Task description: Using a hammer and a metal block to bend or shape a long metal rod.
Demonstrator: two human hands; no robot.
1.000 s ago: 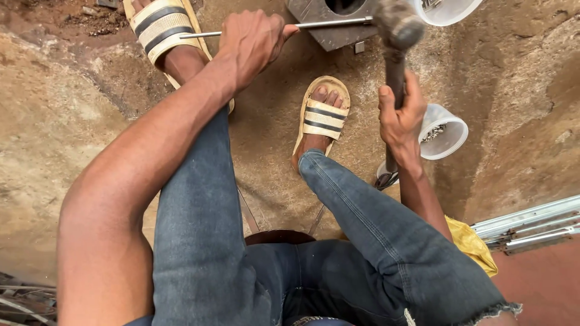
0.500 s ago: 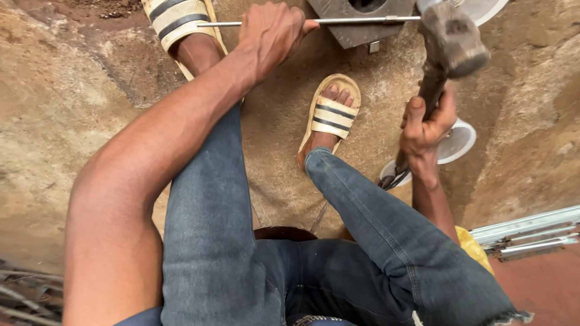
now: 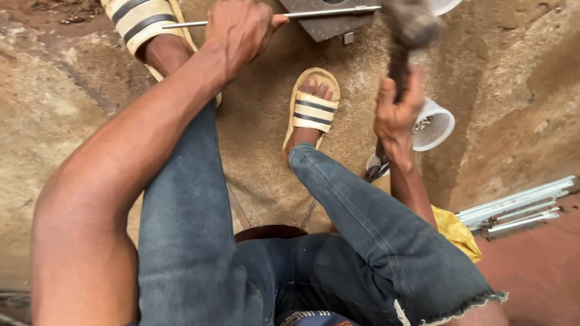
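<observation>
My left hand [image 3: 238,30] grips a thin metal rod [image 3: 326,12] that lies flat across a grey metal block [image 3: 329,25] at the top of the view. My right hand [image 3: 397,111] is closed around the dark handle of a hammer; its blurred head [image 3: 414,24] hovers just right of the block, close to the rod's end. I sit with both legs in blue jeans, and my feet in striped cream sandals [image 3: 311,108] rest on the dirt ground.
A white cup [image 3: 438,124] holding small metal pieces lies behind my right hand. Silver metal profiles [image 3: 519,208] are stacked at the right, beside a yellow cloth [image 3: 459,232]. A dark round seat [image 3: 269,231] shows between my legs.
The hammer head has swung from up high down towards the rod and block. My left hand keeps the rod in place.
</observation>
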